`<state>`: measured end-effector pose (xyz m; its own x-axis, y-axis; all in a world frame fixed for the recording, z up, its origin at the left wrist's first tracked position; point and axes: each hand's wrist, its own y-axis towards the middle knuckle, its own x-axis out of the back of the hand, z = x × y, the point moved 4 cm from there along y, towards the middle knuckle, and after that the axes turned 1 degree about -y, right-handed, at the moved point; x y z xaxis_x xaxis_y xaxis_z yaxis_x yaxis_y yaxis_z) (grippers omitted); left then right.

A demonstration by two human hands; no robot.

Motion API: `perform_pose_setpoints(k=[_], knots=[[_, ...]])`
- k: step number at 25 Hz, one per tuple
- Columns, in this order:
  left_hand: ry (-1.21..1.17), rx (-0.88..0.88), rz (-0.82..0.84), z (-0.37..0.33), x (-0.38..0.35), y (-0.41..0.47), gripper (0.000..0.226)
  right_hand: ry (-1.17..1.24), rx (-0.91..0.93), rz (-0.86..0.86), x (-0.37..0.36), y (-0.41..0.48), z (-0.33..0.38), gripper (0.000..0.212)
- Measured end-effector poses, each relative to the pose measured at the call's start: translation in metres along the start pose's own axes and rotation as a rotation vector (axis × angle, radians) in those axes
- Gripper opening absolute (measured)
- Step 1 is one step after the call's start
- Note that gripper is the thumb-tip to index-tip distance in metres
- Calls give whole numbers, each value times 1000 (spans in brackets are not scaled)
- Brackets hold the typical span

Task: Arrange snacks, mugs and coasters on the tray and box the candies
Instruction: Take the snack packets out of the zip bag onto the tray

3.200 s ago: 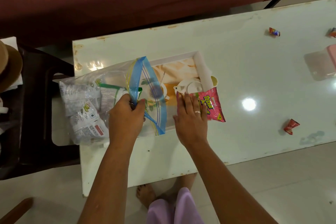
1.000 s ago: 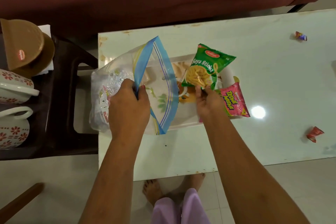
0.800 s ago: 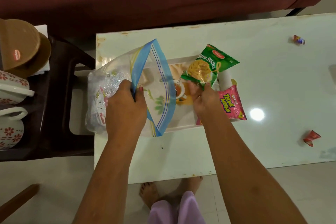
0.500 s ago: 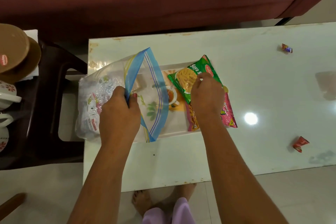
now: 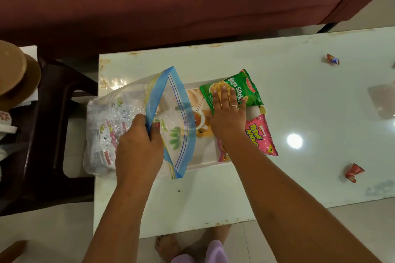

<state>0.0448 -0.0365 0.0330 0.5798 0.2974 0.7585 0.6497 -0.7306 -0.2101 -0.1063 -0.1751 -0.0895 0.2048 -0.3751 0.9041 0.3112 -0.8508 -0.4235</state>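
Note:
A printed white tray (image 5: 205, 164) lies on the glossy white table (image 5: 299, 96). My left hand (image 5: 139, 145) pinches the blue rim of a clear zip bag (image 5: 106, 126) that holds several snack packets and rests over the tray's left end. My right hand (image 5: 227, 111) lies flat, fingers spread, pressing a green Soya Sticks packet (image 5: 245, 87) onto the tray's far right corner. A pink Tedhe Medhe packet (image 5: 259, 134) lies just beside it, at the tray's right end. Two wrapped candies sit on the table: a red one (image 5: 353, 172) and a blue-red one (image 5: 332, 59).
A dark chair (image 5: 49, 134) stands left of the table, bearing brown round coasters (image 5: 12, 70) and a patterned white mug (image 5: 5, 121) at the frame edge. A maroon sofa (image 5: 171, 0) runs along the table's far side. My feet show under the near edge.
My right hand drew the green Soya Sticks packet out of the zip bag, carried it right and laid it on the tray, now pressing it flat. My left hand kept its hold.

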Motion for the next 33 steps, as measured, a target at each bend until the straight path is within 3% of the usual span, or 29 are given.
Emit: perform_pose_setpoints(k=[10,12,15,18,23,33], knots=[[-34,-14,10,0,-1,-2,18,95,-170,-71,0,-5,3,76],[-45,-19,23,2,-3,-3,18,176,-189,-157,9,-5,0,76],[-45,-29,31,4,-7,-2,18,373,-363,-268,24,-3,-31,76],[-65,-16,81,4,-15,0,19,539,-516,-202,21,-3,-68,84],[-61,-12,116,2,-25,-2,19,675,-481,-126,14,2,-83,84],[-86,15,135,3,-33,1,18,534,-453,-382,14,-5,-84,86]])
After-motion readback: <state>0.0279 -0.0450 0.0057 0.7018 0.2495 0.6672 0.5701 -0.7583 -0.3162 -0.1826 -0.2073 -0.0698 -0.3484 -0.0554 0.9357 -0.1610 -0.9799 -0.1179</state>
